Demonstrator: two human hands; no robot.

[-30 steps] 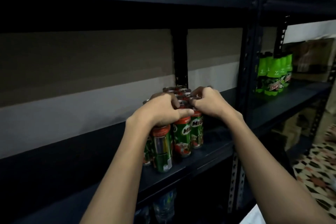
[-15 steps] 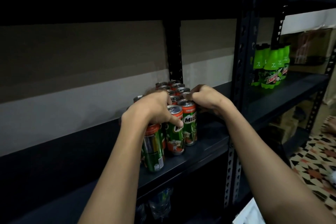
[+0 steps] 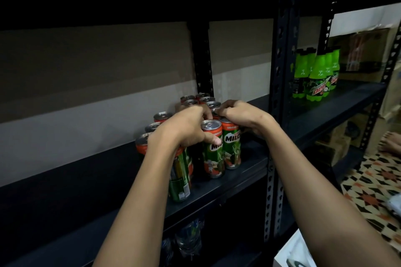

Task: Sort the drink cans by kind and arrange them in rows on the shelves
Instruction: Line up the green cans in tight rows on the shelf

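Between the two hands, the Milo cans (image 3: 212, 147) stood in rows on the shelf (image 3: 249, 171). The left hand (image 3: 186, 128) curled its grip round one front can, thumb across its label; the right hand (image 3: 240, 116) gripped the neighbouring can's top. Since a second earlier the cluster looked tighter, suggesting this kind was nearly squared up.

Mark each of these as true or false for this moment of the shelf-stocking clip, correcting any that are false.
1. Both hands (left hand, right hand) are on the Milo cans. True.
2. The cans lie on their sides. False: they stand upright.
3. Green bottles stand on the next shelf bay to the right. True.
4. The cans sit on the tiled floor. False: they are on the dark shelf.
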